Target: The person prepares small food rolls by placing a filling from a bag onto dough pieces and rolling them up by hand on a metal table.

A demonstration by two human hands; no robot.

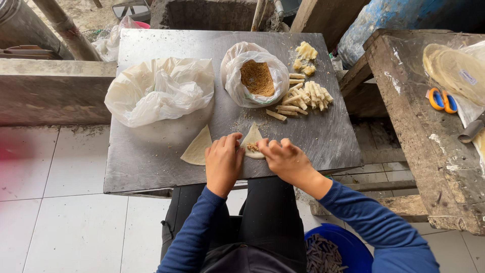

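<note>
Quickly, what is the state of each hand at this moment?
Left hand: fingers curled, pressing the left edge of the filled wrapper on the metal table.
Right hand: fingers pinching the wrapper's right edge.

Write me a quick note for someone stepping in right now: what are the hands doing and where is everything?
Left hand and right hand: both pressing on a wedge-shaped wrapper with a bit of brown filling on it, on the metal table.
A spare wrapper lies just left of it.
Open bag of brown filling sits behind; a crumpled white bag to its left.
Done: a pile of finished rolls right of the filling bag.
Left: this wrapper is not yet rolled up; the spare one is untouched.
</note>
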